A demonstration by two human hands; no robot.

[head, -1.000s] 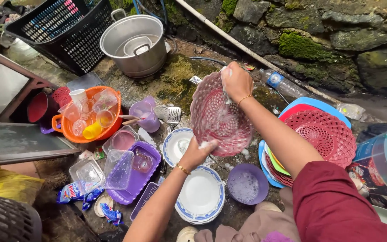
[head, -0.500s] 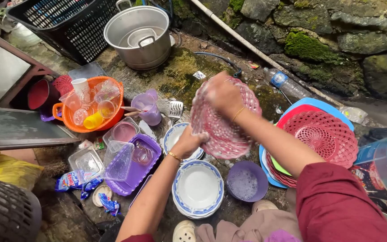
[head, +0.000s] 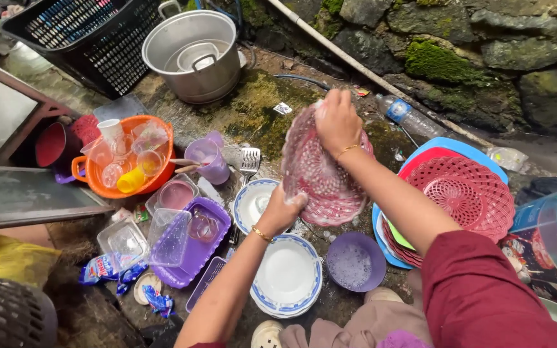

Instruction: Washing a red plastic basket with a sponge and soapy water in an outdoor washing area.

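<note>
Head view, looking down. I see my left hand [head: 285,209] gripping the lower left rim of a pink woven plastic basket [head: 320,171], fingers curled tight over the edge. My right hand [head: 336,122] presses on the basket's upper inner face, fingers bent and close together; what lies under the palm I cannot tell. The basket is lifted and tilted, its hollow turned toward me, soap foam across the weave.

Below its lower rim sit two blue-rimmed white plates: a small one [head: 253,205] just beside my left wrist and a stack [head: 287,276] nearer my knees. A purple bowl of suds [head: 356,261] stands just right of the stack, close under the basket's bottom edge.

To the right, a pile of red woven baskets on a blue tray [head: 462,193] lies under my right forearm, its left edge near the held basket.

To the left, a slotted spatula [head: 249,160] and a lilac jug [head: 207,161] sit near the basket's left rim; further out are a purple tray [head: 195,248] and an orange tub of cups [head: 127,161].

Beyond the upper rim, a bare mossy patch of ground [head: 253,106] reaches to a steel pot [head: 191,55] and a white pipe [head: 356,64] along the stone wall.
</note>
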